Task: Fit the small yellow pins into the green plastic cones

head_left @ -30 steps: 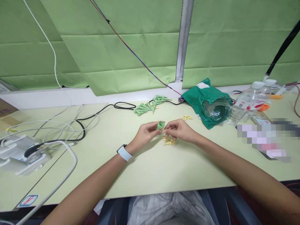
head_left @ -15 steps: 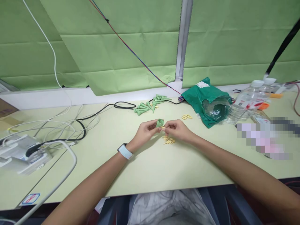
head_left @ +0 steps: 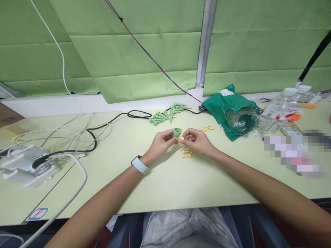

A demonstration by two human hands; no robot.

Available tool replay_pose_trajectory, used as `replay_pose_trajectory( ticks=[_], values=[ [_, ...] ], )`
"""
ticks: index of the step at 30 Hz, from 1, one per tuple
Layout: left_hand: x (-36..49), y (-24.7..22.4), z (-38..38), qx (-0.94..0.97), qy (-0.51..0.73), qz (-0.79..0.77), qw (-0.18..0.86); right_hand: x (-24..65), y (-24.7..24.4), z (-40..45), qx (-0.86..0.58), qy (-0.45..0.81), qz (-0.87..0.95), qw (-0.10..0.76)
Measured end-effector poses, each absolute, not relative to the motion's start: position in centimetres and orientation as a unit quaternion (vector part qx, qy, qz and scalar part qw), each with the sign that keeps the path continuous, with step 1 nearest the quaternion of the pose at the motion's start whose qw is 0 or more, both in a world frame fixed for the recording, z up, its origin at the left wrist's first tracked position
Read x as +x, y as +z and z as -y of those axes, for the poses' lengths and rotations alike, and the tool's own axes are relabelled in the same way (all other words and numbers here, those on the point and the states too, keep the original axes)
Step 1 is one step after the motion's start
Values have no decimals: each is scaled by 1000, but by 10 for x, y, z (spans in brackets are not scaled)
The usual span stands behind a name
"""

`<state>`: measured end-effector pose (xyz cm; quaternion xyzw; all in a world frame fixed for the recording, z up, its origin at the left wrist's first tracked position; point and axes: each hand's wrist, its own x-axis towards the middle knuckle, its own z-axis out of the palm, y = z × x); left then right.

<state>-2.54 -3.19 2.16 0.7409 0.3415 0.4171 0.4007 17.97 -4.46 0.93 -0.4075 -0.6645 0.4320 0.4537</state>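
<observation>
My left hand [head_left: 164, 142] holds a green hollow piece [head_left: 177, 132] with its round open end facing up. Close against it, my right hand [head_left: 197, 142] pinches a small yellow piece [head_left: 181, 138] at the side of the green one. Just below the hands lies a pile of small yellow pieces [head_left: 188, 153] on the table. A second yellow pile [head_left: 208, 128] sits further back to the right. Several green cone-shaped spikes [head_left: 159, 117] lie behind my hands, some grouped at the right [head_left: 178, 107].
A green plastic bag [head_left: 219, 106] with clear plastic stands at the back right, beside clear bottles [head_left: 279, 106]. White power adapters [head_left: 31, 165] and tangled cables [head_left: 95, 137] cover the left of the table [head_left: 165, 189]. A blurred patch lies at the right.
The yellow piece between my hands shows more clearly, and the green piece stands more upright. The whole view has shifted slightly.
</observation>
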Motion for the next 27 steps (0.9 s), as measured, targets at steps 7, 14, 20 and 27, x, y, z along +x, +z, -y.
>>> replay_pose_trajectory(
  ticks=[7, 14, 20, 27],
  values=[
    [-25, 19, 33, 731, 413, -347, 419, 181, 10, 48, -422, 451, 674, 406],
    [-28, 14, 27, 724, 420, -370, 403, 183, 12, 45, -440, 392, 662, 462],
    [-29, 14, 26, 730, 414, -361, 407, 182, 6, 44, -426, 458, 671, 398],
    [-28, 13, 26, 722, 419, -371, 406, 180, 7, 46, -426, 452, 647, 443]
  ],
)
